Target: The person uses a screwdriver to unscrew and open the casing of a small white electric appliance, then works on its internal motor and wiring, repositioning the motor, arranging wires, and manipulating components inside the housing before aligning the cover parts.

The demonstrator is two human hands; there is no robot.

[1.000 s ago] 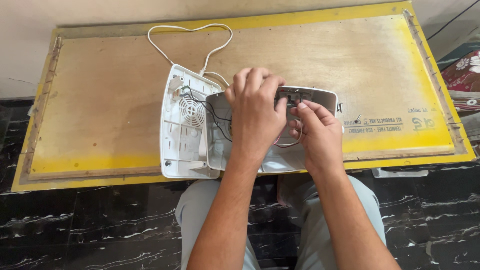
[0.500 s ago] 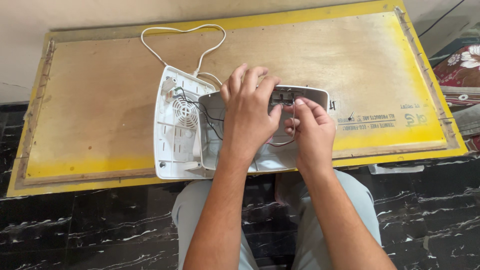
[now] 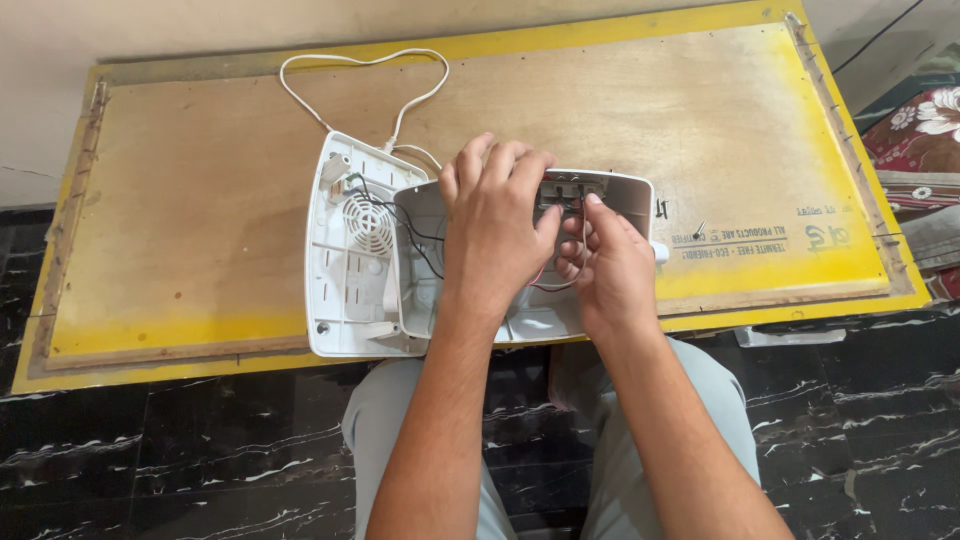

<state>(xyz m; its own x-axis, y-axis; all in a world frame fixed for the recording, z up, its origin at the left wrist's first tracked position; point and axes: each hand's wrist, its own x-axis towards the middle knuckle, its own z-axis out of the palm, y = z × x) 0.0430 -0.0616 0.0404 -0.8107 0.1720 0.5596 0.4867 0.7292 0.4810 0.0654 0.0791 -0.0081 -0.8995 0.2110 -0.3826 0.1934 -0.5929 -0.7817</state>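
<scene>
Plywood board (image 3: 200,200) with yellow edges fills the top of the head view, lying flat over a black marbled floor (image 3: 150,450). Near its front edge lie two white plastic shells of one opened appliance. The left shell (image 3: 345,260) lies open side up; inside it show a round fan grille, moulded ribs and a few thin dark wires. The right shell (image 3: 620,195) is a deeper, box-like housing that overlaps the left shell's right edge, and it too faces up. In it sit a row of small terminals along the far wall, with dark and reddish wires running down into the cavity.

One white power cord (image 3: 340,75) loops across the board behind the shells and enters the left shell at its far corner.

Both of the person's hands are inside the deeper housing. The left hand (image 3: 495,225) lies palm down over the middle of the cavity, fingers spread and curled toward the far wall; what it grips cannot be told, as its own back hides the fingertips. The right hand (image 3: 605,265) sits just beside it, touching it, with fingers pinched narrowly at the wires below the terminals. A patterned cloth (image 3: 925,120) lies at the right edge, off the board.
</scene>
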